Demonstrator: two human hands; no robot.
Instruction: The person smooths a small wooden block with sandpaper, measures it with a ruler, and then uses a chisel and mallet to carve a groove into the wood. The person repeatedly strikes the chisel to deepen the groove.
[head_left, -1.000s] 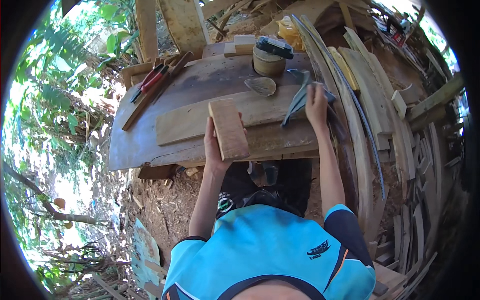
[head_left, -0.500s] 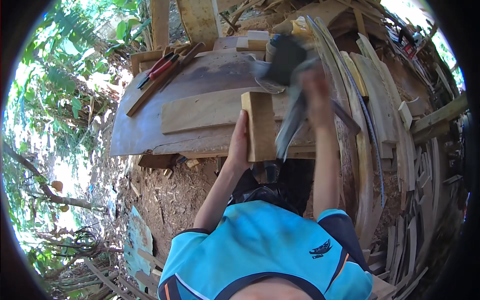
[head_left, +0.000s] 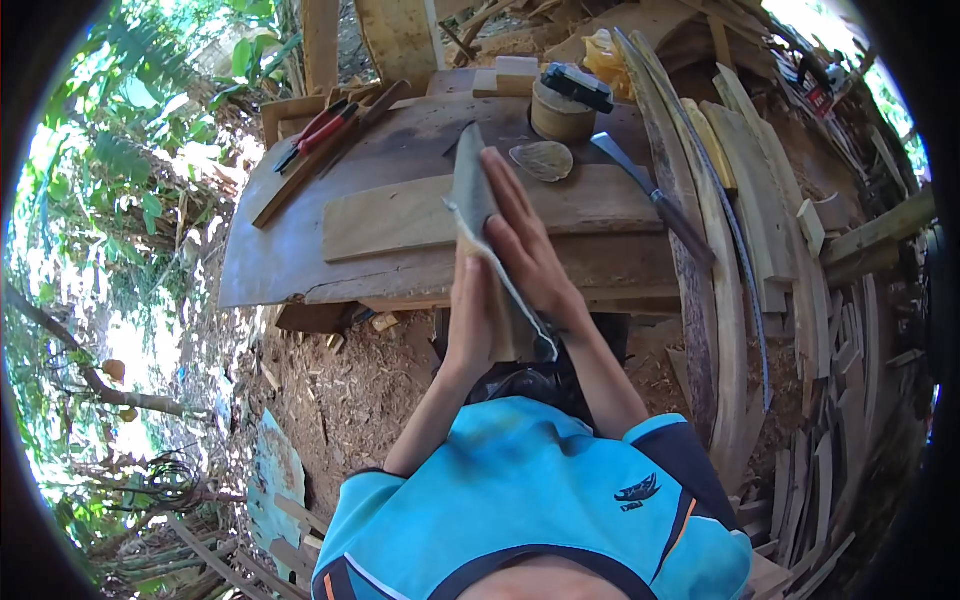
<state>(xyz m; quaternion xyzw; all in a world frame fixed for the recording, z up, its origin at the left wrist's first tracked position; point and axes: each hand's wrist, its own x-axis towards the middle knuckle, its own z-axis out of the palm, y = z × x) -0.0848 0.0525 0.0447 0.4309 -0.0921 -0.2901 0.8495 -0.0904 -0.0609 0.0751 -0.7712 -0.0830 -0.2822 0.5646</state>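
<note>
My left hand (head_left: 472,310) is closed around a wooden block (head_left: 515,338), held up over the near edge of the workbench. A bent grey-green sheet of sandpaper (head_left: 470,185) lies along the block's right side and rises past its far end. My right hand (head_left: 528,250) presses that sheet against the block, its fingers stretched out flat and close together. Much of the block is hidden by the sheet and my hands. Behind them, a flat wooden board (head_left: 390,222) rests on the workbench (head_left: 265,265).
Right of my hands lies a dark-handled chisel-like tool (head_left: 660,205). A round wooden container (head_left: 560,118) carries a dark object (head_left: 578,88), with a pale oval piece (head_left: 542,160) nearby. Red-handled pliers (head_left: 325,128) lie at far left. Long planks (head_left: 735,300) flank the bench's right.
My right hand has come left and down, bringing the sheet from blurred motion in the air onto the block. The block tilts and sits slightly nearer me. The container and tool now show clearly.
</note>
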